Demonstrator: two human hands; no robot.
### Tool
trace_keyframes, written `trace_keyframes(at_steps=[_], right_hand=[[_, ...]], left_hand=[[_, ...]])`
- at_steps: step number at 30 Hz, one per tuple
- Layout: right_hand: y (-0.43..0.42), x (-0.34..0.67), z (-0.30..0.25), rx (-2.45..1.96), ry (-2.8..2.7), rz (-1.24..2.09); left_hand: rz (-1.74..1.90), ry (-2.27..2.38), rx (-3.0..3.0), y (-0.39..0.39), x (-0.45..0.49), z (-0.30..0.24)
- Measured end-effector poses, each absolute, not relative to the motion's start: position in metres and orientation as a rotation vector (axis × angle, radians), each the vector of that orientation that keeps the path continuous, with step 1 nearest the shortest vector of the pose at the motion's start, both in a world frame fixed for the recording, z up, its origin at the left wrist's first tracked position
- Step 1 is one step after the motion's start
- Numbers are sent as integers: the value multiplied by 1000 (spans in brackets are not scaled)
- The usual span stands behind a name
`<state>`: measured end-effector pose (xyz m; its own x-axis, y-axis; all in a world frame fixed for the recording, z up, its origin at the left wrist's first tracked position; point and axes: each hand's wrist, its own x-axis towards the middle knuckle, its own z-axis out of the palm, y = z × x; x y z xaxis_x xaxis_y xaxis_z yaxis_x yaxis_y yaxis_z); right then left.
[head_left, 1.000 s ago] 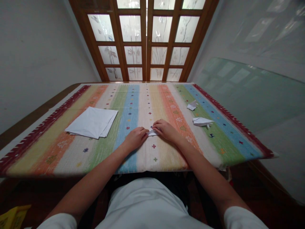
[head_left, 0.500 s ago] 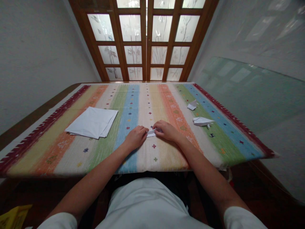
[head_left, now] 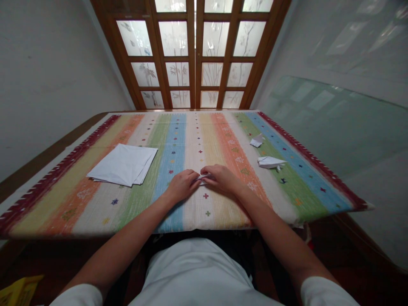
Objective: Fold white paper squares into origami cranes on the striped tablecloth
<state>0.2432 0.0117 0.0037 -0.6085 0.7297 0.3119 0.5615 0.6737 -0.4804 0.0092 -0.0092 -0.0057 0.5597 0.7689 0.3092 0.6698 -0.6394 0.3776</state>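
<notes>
A small folded piece of white paper [head_left: 201,178] lies on the striped tablecloth [head_left: 178,144] near the table's front edge. My left hand [head_left: 181,185] pinches its left end with curled fingers. From the other side, my right hand [head_left: 221,178] pinches its right end. Both hands rest on the cloth and cover most of the paper, so only a thin sliver shows between the fingertips.
A stack of white paper sheets [head_left: 123,164] lies to the left. Two folded white paper figures [head_left: 270,162] [head_left: 256,140] sit to the right. A glass pane [head_left: 334,127] leans at the right wall. Wooden doors [head_left: 196,55] stand behind the table.
Both hands have closed in on the paper, and less of it shows between the fingertips than a second ago. Nothing else moved.
</notes>
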Motion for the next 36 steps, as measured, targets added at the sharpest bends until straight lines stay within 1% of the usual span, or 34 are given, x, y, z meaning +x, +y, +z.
trace_keyframes(at_steps=[2, 5, 8, 12, 15, 19, 24, 31, 36], right_hand=[[16, 246, 5, -996, -2232, 439], [24, 252, 4, -1015, -1784, 457], [28, 253, 2, -1024, -1494, 745], [21, 240, 1, -888, -1562, 1199], [16, 229, 1, -832, -1588, 1322], [16, 224, -1, -863, -1551, 1364], [18, 224, -3, -881, -1540, 1327], [18, 221, -8, -877, -1526, 1340], [17, 216, -7, -868, -1425, 1288]], left_hand=[[787, 1248, 2421, -7, 7, -5], [1003, 1287, 2076, -1, 4, -4], [1123, 1245, 1768, 6, 0, -1], [1176, 1135, 1589, 9, 1, -2], [1173, 1083, 1550, 4, 5, -4], [1200, 1090, 1531, -2, 9, -4], [1098, 1051, 1673, -8, 10, 2], [1165, 1119, 1832, -10, 11, 7], [1227, 1056, 1876, -15, 12, 6]])
